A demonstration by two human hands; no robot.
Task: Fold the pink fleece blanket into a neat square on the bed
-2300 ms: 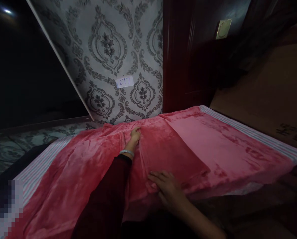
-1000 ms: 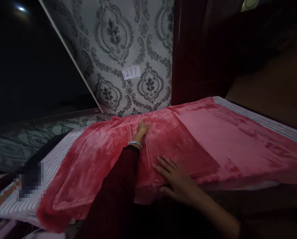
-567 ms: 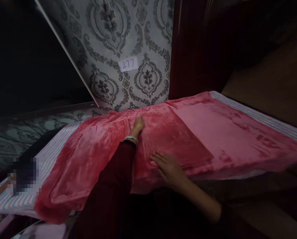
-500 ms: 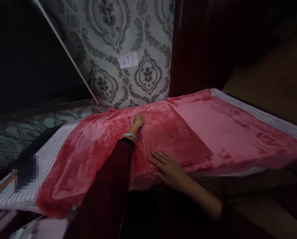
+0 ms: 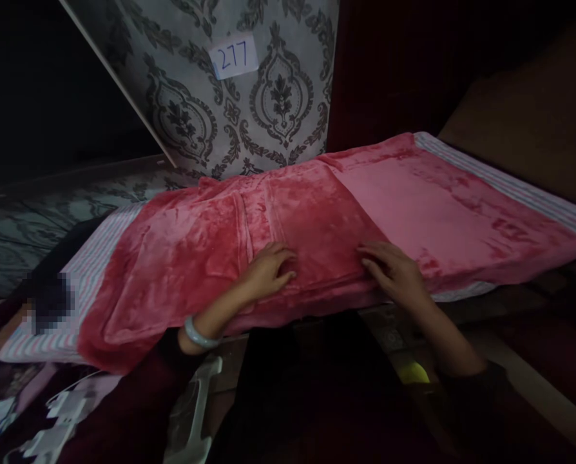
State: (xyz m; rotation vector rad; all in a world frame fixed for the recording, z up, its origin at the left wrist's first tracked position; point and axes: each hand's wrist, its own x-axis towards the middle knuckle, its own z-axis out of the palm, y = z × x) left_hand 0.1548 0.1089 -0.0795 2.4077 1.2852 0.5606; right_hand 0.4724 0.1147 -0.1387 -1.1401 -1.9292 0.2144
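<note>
The left hand (image 5: 267,269) lies flat with its grip released, fingers spread on the near edge of the folded red blanket (image 5: 312,225). The right hand (image 5: 394,270) rests the same way, open-palmed on the fold's right corner, well apart from the left. The blanket lies spread across a striped sheet (image 5: 82,277) on the bed. A pale bracelet (image 5: 198,335) circles the left wrist. Behind, a label reading 277 (image 5: 233,57) sticks to patterned wallpaper (image 5: 278,109)
</note>
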